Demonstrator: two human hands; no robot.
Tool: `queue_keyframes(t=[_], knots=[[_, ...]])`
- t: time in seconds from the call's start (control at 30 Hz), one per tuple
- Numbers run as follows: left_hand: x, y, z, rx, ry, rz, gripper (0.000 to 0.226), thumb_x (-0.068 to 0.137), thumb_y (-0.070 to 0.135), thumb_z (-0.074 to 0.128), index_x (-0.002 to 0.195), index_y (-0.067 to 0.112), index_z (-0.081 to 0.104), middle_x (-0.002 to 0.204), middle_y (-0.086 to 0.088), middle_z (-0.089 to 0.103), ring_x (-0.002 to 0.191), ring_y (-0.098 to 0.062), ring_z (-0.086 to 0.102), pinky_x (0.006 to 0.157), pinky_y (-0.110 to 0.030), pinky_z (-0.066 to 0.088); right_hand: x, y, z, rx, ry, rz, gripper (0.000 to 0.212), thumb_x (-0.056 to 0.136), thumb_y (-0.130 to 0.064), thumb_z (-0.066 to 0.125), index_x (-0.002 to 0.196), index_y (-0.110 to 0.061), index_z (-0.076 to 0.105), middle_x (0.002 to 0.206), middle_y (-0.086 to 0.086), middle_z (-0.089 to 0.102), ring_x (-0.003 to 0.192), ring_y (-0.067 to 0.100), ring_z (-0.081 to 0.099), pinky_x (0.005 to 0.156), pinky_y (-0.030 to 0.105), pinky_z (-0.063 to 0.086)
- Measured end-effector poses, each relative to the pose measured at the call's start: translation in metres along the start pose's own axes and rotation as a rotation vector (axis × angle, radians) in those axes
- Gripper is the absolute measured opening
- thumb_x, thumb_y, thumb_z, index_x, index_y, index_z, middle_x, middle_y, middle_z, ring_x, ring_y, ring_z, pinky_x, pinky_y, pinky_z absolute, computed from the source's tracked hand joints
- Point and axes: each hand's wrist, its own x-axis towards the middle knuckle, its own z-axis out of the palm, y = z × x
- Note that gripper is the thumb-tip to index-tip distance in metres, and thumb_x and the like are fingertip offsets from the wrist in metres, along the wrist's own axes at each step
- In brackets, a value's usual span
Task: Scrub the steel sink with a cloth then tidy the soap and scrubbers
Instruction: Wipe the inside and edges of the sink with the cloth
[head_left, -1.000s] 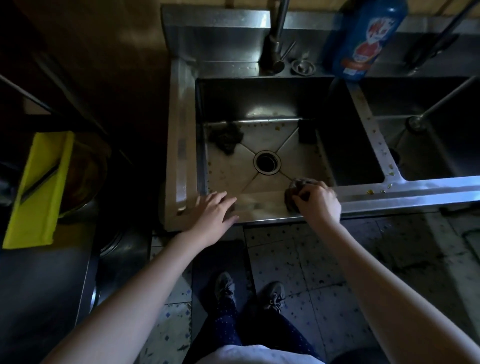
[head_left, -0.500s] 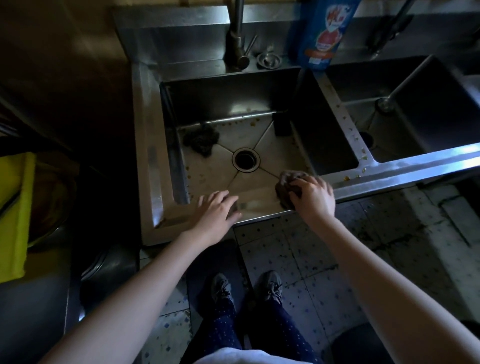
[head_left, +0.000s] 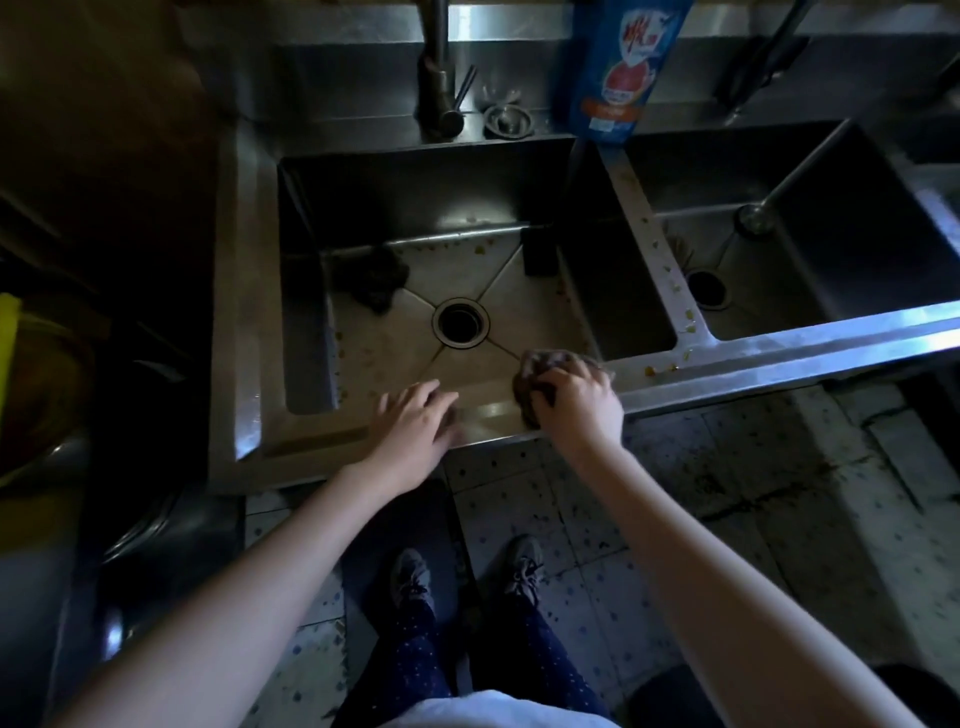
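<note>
**Scrubbing under way, tidying not begun**

Head view: the right hand (head_left: 579, 402) grips a bunched brownish cloth (head_left: 545, 364) and presses it to the floor of the steel sink (head_left: 244, 322), on the near right of the drain (head_left: 461, 322) and close to the front wall. The left hand (head_left: 415, 421) lies flat with straight fingers and holds nothing. It rests on the front rim, nearer than the drain and a little left of it.

Food specks dot the basin floor around the drain and the divider (head_left: 649, 244) to its right, so I judge the scrubbing far from finished.

A dark scrubber (head_left: 376, 280) lies beyond and left of the drain. A dark block (head_left: 540, 252), perhaps a sponge, stands beyond and right of it. The blue soap bottle (head_left: 618, 67) stands on the back ledge, farther beyond and right of the drain. The tidying seems wholly left to do.
</note>
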Motion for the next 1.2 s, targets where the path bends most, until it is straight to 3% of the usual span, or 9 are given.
queue_keyframes(t=[0.3, 0.63, 1.03, 1.2], knots=[[0.015, 0.033, 0.017, -0.072, 0.043, -0.092, 0.04, 0.095, 0.04, 0.044, 0.133, 0.028, 0.042, 0.15, 0.002, 0.027, 0.133, -0.027, 0.032, 0.11, -0.051, 0.012, 0.009, 0.052, -0.002, 0.101, 0.108, -0.115, 0.025, 0.087, -0.034, 0.058, 0.108, -0.025, 0.067, 0.124, -0.004, 0.058, 0.118, 0.026, 0.047, 0.086, 0.037, 0.048], [0.042, 0.084, 0.035, -0.063, 0.031, -0.088, 0.04, 0.094, 0.041, 0.042, 0.131, 0.026, 0.043, 0.149, 0.001, 0.027, 0.132, -0.028, 0.033, 0.109, -0.047, 0.013, 0.048, 0.166, -0.034, 0.155, 0.149, 0.039, 0.022, 0.083, -0.029, 0.064, 0.104, -0.027, 0.068, 0.117, -0.003, 0.061, 0.11, 0.024, 0.049, 0.074, 0.035, 0.048], [0.064, 0.129, 0.045, -0.047, 0.059, -0.072, 0.04, 0.094, 0.039, 0.045, 0.132, 0.025, 0.044, 0.146, 0.001, 0.033, 0.129, -0.026, 0.037, 0.108, -0.049, 0.018, 0.043, 0.14, -0.02, 0.165, 0.119, -0.11, 0.021, 0.084, -0.03, 0.062, 0.104, -0.028, 0.069, 0.12, -0.007, 0.06, 0.113, 0.024, 0.048, 0.071, 0.033, 0.049], [0.069, 0.135, 0.05, -0.036, 0.039, -0.033, 0.038, 0.094, 0.037, 0.044, 0.131, 0.026, 0.044, 0.144, 0.002, 0.034, 0.129, -0.024, 0.034, 0.109, -0.05, 0.017, 0.053, 0.167, -0.027, 0.124, 0.1, -0.185, 0.022, 0.084, -0.031, 0.062, 0.106, -0.03, 0.067, 0.117, -0.008, 0.059, 0.108, 0.021, 0.049, 0.068, 0.031, 0.049]])
